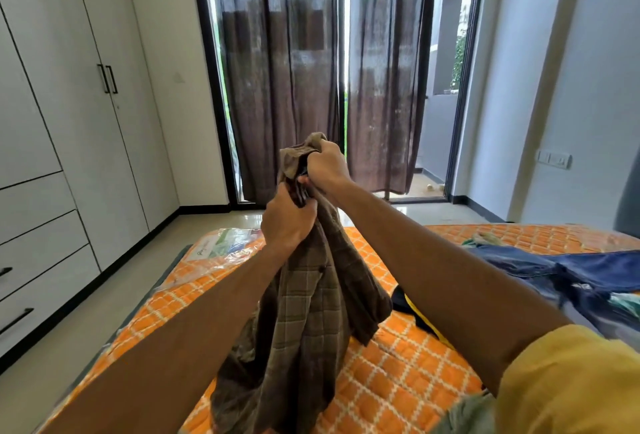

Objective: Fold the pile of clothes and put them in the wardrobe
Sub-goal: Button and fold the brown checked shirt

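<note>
A brown checked shirt (304, 323) hangs bunched in front of me over the orange patterned mattress (408, 381). My left hand (287, 222) grips the shirt just below its top. My right hand (327, 165) holds the crumpled top end, slightly higher and farther away. The shirt's lower part rests on the mattress. A pile of clothes (561, 278), mostly dark blue, lies on the mattress at the right. The white wardrobe (69, 115) with black handles fills the left wall, its doors closed.
A dark garment with a yellow edge (412, 309) lies beside the shirt. A plastic-wrapped packet (218, 246) sits at the mattress's far left corner. Dark curtains (311, 70) cover a glass door ahead. Bare floor runs between bed and wardrobe.
</note>
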